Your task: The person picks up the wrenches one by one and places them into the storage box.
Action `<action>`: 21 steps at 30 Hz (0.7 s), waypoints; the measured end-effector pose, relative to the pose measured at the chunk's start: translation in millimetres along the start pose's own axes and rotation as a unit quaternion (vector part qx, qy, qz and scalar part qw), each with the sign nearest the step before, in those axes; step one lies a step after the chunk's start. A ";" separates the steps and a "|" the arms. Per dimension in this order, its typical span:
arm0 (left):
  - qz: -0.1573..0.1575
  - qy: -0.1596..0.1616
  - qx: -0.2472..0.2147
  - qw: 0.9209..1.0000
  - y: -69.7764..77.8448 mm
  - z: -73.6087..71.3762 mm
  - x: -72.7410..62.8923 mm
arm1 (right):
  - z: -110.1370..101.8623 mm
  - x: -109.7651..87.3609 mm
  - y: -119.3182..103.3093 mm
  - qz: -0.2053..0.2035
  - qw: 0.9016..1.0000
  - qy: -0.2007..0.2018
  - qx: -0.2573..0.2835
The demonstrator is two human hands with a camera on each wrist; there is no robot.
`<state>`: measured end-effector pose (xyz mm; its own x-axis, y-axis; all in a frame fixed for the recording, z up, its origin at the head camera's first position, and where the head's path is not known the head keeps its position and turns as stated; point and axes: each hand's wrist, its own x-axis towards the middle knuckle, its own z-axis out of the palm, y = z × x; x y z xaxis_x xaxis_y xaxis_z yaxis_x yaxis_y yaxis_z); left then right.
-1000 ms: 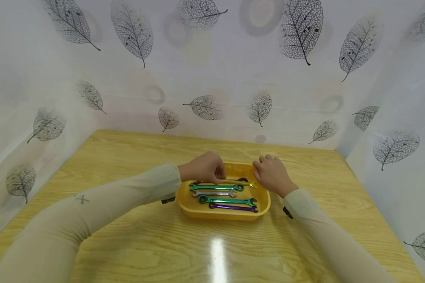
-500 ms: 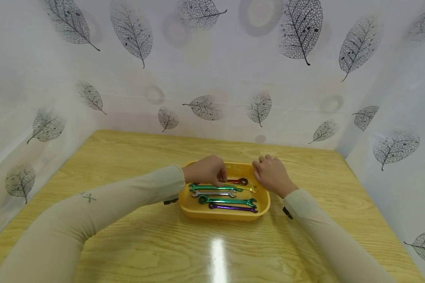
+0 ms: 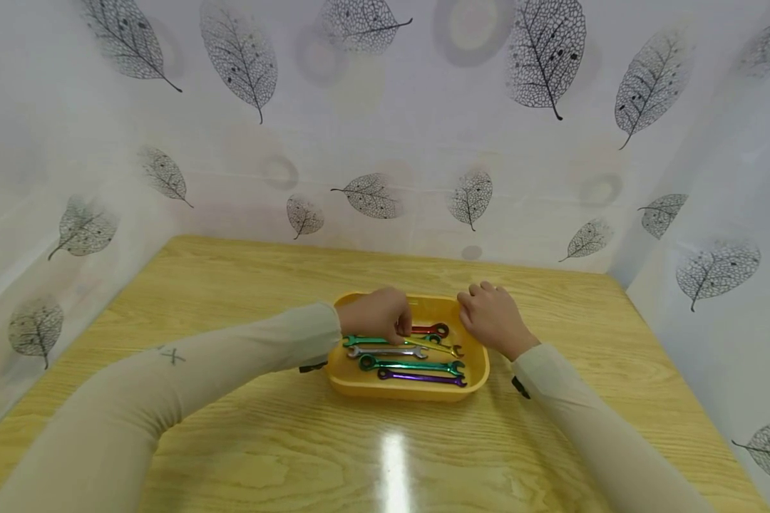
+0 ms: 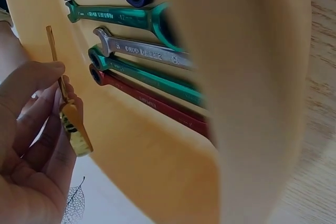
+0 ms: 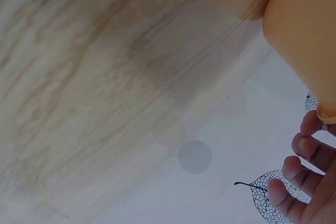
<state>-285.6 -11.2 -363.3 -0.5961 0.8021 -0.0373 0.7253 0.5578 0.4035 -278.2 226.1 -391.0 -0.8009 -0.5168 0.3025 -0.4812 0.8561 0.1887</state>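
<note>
My left hand (image 3: 377, 313) pinches a gold combination wrench (image 3: 438, 346) between thumb and fingers, just above the other wrenches. The left wrist view shows the gold wrench (image 4: 64, 95) slanting through the fingertips, apart from the tray floor. In the yellow tray (image 3: 398, 392) lie a red wrench (image 3: 428, 330), a green wrench (image 3: 364, 341), a silver wrench (image 3: 385, 352), another green wrench (image 3: 413, 365) and a purple wrench (image 3: 423, 377), roughly side by side. At the tray's far right corner, my right hand (image 3: 493, 317) grips the rim; its thumb is hidden in the right wrist view.
The tray stands on a wood-grain table (image 3: 282, 442). Behind and at both sides hangs a white cloth (image 3: 411, 142) printed with dark leaves. A bright reflection crosses the tabletop in front of the tray.
My left hand has come slightly toward me and right, bringing the gold wrench from the red wrench's side to over the far green one. My right hand stays at the rim.
</note>
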 end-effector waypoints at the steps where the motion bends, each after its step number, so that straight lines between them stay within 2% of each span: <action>1: -0.002 -0.001 0.001 1.000 0.2 0.1 0.3 | 0.0 0.0 -0.1 0.000 1.000 0.000 0.000; 7: -0.034 -0.014 -0.009 0.999 4.7 -0.7 -0.1 | 0.6 -0.2 0.1 0.001 1.000 0.001 0.001; 12: -0.052 -0.028 0.003 0.998 7.3 0.0 -0.7 | 0.6 -0.7 -0.7 0.001 1.000 0.003 0.004; 17: -0.053 -0.030 0.011 0.998 5.1 1.8 -1.0 | 2.3 -0.5 -0.1 -0.001 1.000 0.002 0.007; 21: -0.034 -0.017 0.024 0.999 1.9 1.6 0.5 | 3.4 0.5 1.0 -0.003 1.000 0.005 0.011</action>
<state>-284.0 -9.4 -364.1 -0.6332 0.7681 -0.0949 0.6996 0.6205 0.3543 -280.3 226.7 -393.8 -0.7949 -0.5217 0.3100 -0.4932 0.8530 0.1707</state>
